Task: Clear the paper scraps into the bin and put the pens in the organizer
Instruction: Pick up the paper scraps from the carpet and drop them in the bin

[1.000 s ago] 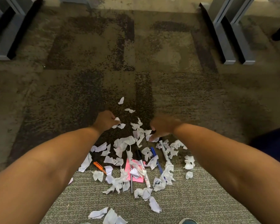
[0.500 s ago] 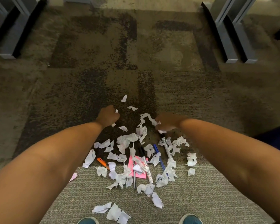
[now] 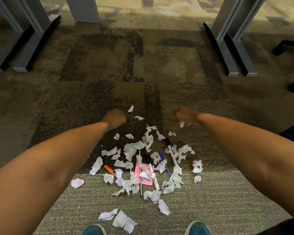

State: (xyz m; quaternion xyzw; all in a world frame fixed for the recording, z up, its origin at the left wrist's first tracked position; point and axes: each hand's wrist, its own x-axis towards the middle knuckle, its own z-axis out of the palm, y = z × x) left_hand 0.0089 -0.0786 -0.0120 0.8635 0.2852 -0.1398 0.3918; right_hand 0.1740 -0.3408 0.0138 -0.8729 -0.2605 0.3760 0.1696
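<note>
On the carpet between the person's outstretched arms lay a loose heap of white paper scraps, thickest where the dark carpet met a paler striped strip near the feet. The left hand hung above the far left edge of the heap with its fingers curled into a fist; whether it held anything could not be told, since only its back showed. The right hand was blurred, its fingers curled under, and a small white scrap showed just below the knuckles, though whether it was pinched or merely lay beneath could not be told. Among the scraps lay the pens: an orange pen at the left, partly under paper; a thin black pen lying across a pink note; a white marker with a black cap beside it; a blue pen further right; and another white marker with a black cap pointing away from the person. A few scraps lay apart from the heap, three of them near the toes of two blue shoes at the bottom edge. Grey metal furniture legs stood at the far left and far right of the floor. Neither a bin nor an organizer was in view.
</note>
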